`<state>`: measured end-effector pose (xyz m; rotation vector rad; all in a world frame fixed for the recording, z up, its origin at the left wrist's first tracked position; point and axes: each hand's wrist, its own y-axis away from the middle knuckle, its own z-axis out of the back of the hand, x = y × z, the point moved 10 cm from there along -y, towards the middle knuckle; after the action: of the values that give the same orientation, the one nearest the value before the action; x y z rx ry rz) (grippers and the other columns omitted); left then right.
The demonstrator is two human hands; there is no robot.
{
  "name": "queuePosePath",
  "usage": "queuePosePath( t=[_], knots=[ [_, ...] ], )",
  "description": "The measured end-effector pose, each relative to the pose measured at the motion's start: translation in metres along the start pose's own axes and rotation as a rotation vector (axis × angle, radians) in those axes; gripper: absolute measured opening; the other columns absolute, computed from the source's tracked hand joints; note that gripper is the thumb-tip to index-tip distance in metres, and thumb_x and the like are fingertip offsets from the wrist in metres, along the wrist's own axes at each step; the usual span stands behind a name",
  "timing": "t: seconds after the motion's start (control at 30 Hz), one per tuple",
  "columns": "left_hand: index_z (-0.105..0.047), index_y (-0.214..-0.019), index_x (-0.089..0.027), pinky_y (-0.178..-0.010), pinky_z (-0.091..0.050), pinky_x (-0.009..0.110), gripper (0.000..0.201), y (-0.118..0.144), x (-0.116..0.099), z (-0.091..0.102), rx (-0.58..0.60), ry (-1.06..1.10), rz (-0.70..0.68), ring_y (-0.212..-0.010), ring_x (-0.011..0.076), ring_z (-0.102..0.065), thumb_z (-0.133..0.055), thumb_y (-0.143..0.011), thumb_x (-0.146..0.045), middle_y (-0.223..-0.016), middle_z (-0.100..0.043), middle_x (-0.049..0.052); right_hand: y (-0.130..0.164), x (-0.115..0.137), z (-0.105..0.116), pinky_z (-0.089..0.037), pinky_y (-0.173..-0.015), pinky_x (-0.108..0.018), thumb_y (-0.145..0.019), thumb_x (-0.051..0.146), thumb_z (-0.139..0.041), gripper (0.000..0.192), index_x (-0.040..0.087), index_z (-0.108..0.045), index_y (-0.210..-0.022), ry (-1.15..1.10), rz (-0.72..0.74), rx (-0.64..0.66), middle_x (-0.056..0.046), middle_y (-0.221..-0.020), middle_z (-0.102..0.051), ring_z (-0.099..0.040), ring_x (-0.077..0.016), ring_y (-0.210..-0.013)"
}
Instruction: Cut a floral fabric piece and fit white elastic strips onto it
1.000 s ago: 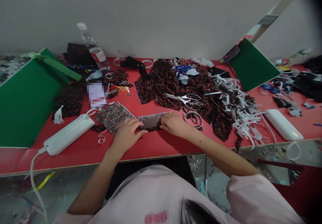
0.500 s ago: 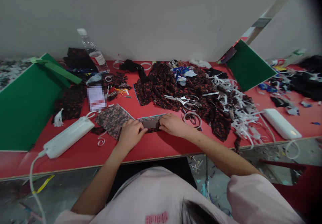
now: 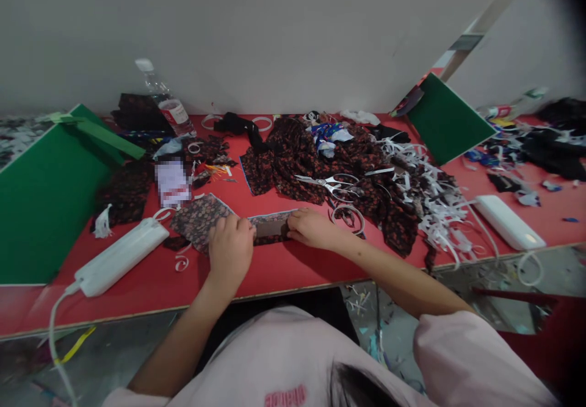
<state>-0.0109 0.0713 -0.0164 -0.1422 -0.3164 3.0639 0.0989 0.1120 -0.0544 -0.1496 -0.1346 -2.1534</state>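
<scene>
Red tabletop (image 3: 274,266) | grey wall (image 3: 274,41) behind | littered floor (image 3: 359,300) | 2 hands (image 3: 231,245) (image 3: 311,229) holding floral cloth (image 3: 270,230)

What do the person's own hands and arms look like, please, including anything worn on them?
The left hand and right hand are bare, with no gloves visible. The right sleeve is short, loose and pale pink, leaving the forearm uncovered. The left sleeve, also pale pink, shows only partly at the bottom edge.

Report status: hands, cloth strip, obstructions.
Left hand at left end of cloth strip, right hand at right end. Strip spans between them. Scissors beyond, off the strip.
</scene>
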Motion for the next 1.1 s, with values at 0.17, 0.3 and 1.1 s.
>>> queuePosePath(
  t=[0.17, 0.3, 1.1],
  knots=[
    [-0.048, -0.123, -0.008, -0.100, -0.036, 0.035, 0.045, 0.040, -0.075, -0.032, 0.129, 0.121, -0.474, -0.126, 0.0224, -0.040, -0.034, -0.081, -0.003, -0.133, -0.048, 0.015, 0.001, 0.000, 0.000, -0.038, -0.079, -0.031, -0.087, 0.028, -0.051, 0.018, 0.011, -0.059, -0.087, -0.012, 0.004, -0.012, -0.012, -0.089, -0.063, -0.057, -0.0201, -0.086],
    [-0.046, -0.126, -0.004, -0.103, -0.036, 0.037, 0.046, 0.045, -0.080, -0.056, 0.168, 0.000, -0.414, -0.129, 0.0246, -0.037, -0.033, -0.083, -0.004, -0.137, -0.043, 0.018, -0.001, 0.002, -0.004, -0.038, -0.081, -0.032, -0.087, 0.028, -0.050, 0.020, 0.010, -0.059, -0.088, 0.017, 0.005, -0.014, -0.012, -0.090, -0.063, -0.058, -0.0210, -0.087],
    [-0.055, -0.122, -0.012, -0.087, -0.049, 0.036, 0.044, 0.033, -0.087, -0.048, 0.092, -0.102, -0.363, -0.114, 0.0281, -0.053, -0.034, -0.084, -0.005, -0.127, -0.054, 0.017, 0.051, -0.028, 0.018, -0.038, -0.089, -0.036, -0.081, 0.028, -0.061, 0.013, 0.016, -0.061, -0.074, -0.204, -0.195, -0.329, -0.008, -0.104, -0.056, -0.047, -0.0198, -0.101]
  ],
)
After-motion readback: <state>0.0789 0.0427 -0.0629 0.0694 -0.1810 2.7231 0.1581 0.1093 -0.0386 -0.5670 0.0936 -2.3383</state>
